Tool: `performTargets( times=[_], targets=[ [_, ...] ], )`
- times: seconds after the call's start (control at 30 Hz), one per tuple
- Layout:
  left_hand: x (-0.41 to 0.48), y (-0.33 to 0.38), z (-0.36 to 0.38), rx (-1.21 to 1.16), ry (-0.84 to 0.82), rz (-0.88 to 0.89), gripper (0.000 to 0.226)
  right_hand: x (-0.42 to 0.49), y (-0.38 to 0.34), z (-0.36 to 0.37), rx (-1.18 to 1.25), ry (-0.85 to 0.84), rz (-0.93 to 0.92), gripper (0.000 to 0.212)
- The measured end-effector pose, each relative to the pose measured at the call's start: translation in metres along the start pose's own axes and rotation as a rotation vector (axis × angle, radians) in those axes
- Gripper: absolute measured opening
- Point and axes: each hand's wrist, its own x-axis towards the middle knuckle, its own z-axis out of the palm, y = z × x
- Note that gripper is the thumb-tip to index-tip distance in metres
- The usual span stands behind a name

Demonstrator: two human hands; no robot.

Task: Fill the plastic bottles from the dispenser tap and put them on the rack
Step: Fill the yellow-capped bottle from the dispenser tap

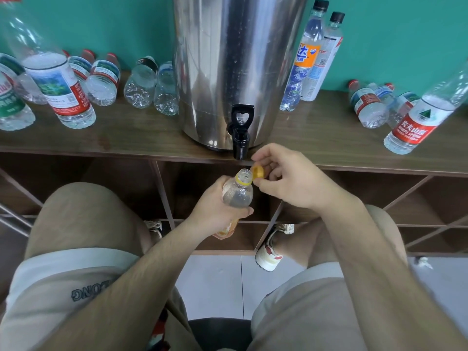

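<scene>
Teal wall is seen behind a wood tabletop. A steel dispenser is stood at its front edge, so the black tap overhangs open space & a bottle can be brought under it.

A small plastic bottle is held by the left grip, fingers wrapped round the body. Its mouth is open and tilted up, just below & in front of the tap. A yellow cap is pinched by the right grip just beside the mouth, not on it, prob. kept close for quick screwing on. Fill level can't be told.

Other bottles are laid or stood both sides of the dispenser, likely as stock. The rack w/ its cubbies is seen under the tabletop.

Writing: "农夫山泉 NONGFU SPRING" is read on a red-label bottle at R. A large "达" is read on an orange-label bottle, and "ONG" on the shorts.
</scene>
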Motion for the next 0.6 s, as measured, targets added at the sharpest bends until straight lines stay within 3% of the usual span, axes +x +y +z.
performTargets(
  times=[0.17,0.33,0.43,0.53,0.6],
  targets=[
    [-0.005,0.001,-0.001,0.031,-0.013,0.023,0.056,-0.014,-0.015,0.009,-0.141,0.001,-0.077,0.032],
    [-0.009,0.001,0.001,0.062,-0.065,0.027,0.057,-0.023,-0.021,0.005,-0.286,-0.072,-0.144,0.036],
    [-0.011,0.003,0.002,0.072,-0.086,0.019,0.057,-0.021,-0.026,0.001,-0.407,-0.158,-0.134,0.038],
    [-0.015,0.007,0.002,0.097,-0.112,0.037,0.053,-0.017,-0.031,-0.002,-0.574,-0.208,-0.069,0.026],
    [-0.017,0.010,0.002,0.111,-0.140,0.062,0.054,-0.019,-0.034,0.001,-0.757,-0.157,-0.001,0.048]
  ],
)
